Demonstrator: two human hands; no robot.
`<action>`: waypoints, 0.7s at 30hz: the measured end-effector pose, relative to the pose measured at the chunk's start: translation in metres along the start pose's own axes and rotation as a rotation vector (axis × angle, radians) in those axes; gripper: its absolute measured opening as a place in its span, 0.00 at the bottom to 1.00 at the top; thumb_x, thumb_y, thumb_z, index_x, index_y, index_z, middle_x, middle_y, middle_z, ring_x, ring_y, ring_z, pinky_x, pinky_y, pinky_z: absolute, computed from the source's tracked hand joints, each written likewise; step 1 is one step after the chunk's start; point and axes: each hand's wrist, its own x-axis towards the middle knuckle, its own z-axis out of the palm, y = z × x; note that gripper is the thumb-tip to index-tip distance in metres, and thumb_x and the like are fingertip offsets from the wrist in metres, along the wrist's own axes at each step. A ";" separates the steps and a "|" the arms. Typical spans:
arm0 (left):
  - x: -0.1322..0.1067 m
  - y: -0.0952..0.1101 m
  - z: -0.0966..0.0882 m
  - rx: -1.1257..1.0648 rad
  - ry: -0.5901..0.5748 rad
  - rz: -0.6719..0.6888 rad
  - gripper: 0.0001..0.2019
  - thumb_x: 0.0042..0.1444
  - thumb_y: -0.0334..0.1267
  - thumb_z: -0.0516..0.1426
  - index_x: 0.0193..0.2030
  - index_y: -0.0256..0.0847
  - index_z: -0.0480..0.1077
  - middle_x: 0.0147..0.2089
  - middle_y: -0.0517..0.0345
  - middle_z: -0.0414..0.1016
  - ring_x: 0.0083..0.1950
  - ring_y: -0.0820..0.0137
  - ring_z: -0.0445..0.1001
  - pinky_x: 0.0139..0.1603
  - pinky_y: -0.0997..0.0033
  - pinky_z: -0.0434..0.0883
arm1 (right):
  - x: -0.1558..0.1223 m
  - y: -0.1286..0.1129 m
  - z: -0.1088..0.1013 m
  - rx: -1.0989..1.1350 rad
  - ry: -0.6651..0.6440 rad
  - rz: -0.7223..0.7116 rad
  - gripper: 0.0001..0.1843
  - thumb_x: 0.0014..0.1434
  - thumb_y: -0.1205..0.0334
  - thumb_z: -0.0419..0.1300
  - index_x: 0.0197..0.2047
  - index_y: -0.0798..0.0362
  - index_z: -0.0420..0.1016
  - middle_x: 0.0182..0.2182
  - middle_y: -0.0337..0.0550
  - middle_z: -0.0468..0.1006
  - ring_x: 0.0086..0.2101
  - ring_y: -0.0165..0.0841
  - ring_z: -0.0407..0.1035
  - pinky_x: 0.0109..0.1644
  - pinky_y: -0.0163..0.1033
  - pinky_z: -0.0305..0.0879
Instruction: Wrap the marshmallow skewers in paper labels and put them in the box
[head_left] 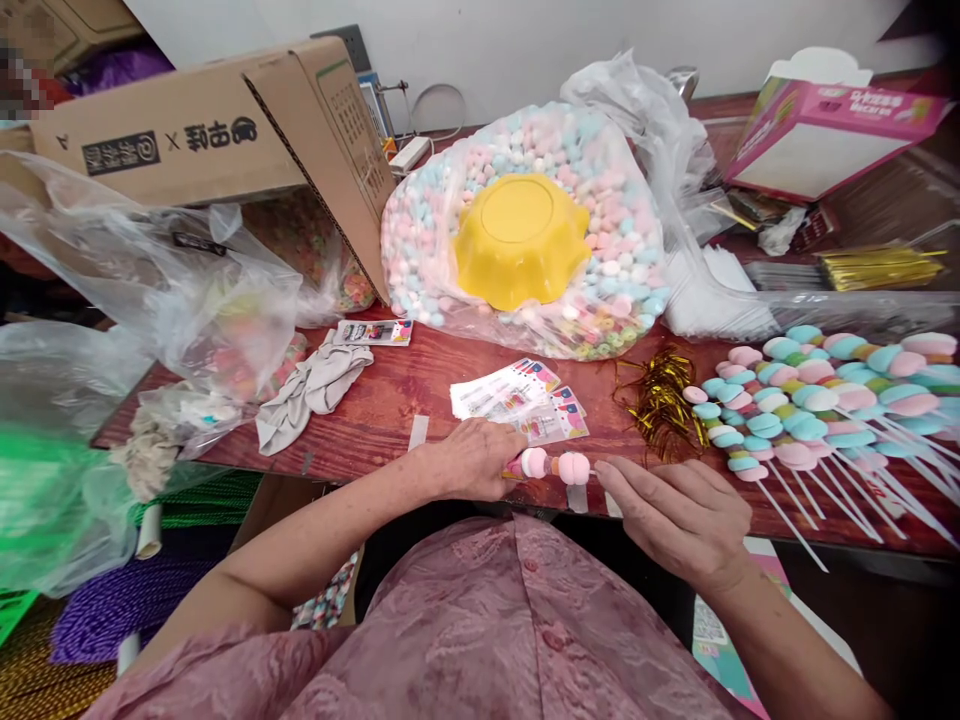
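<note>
A marshmallow skewer (574, 468) with pink and white pieces lies crosswise between my two hands, close to the table's front edge. My left hand (480, 460) is closed around its left end; the fingers hide part of the candy there. On the other side, my right hand (675, 508) pinches the thin stick just right of the last pink marshmallow. Printed cards (517, 395) lie fanned out on the table just beyond my left hand. To the right, a pile of finished-looking pink and blue marshmallow skewers (810, 400) rests with white sticks pointing toward me.
A big clear bag of marshmallows (517, 140) stands at the back with an upturned yellow bowl (517, 240) on it. Gold tinsel ties (664, 405) lie beside the skewers. At left are a cardboard box (180, 130), a grey cloth (311, 390) and plastic bags (247, 280).
</note>
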 end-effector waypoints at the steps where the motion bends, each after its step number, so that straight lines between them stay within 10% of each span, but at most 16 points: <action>1: 0.000 0.001 -0.001 -0.052 0.013 -0.001 0.09 0.54 0.40 0.58 0.39 0.38 0.70 0.37 0.53 0.76 0.37 0.63 0.75 0.35 0.69 0.66 | 0.001 0.004 -0.002 0.007 -0.016 -0.012 0.17 0.58 0.70 0.60 0.51 0.49 0.75 0.39 0.42 0.83 0.30 0.31 0.70 0.32 0.38 0.60; 9: 0.002 0.002 0.002 -0.012 0.117 -0.142 0.07 0.51 0.32 0.55 0.39 0.38 0.69 0.36 0.51 0.75 0.37 0.62 0.74 0.34 0.67 0.66 | 0.003 -0.018 0.005 0.177 -0.098 0.136 0.21 0.58 0.76 0.51 0.50 0.52 0.75 0.30 0.41 0.80 0.26 0.29 0.69 0.30 0.38 0.59; 21: -0.003 0.012 -0.001 0.047 0.066 0.040 0.21 0.58 0.36 0.54 0.58 0.35 0.62 0.52 0.44 0.72 0.53 0.57 0.72 0.50 0.60 0.68 | 0.006 -0.046 0.025 0.153 -0.125 0.483 0.14 0.62 0.73 0.51 0.40 0.54 0.78 0.27 0.42 0.78 0.26 0.29 0.70 0.31 0.34 0.62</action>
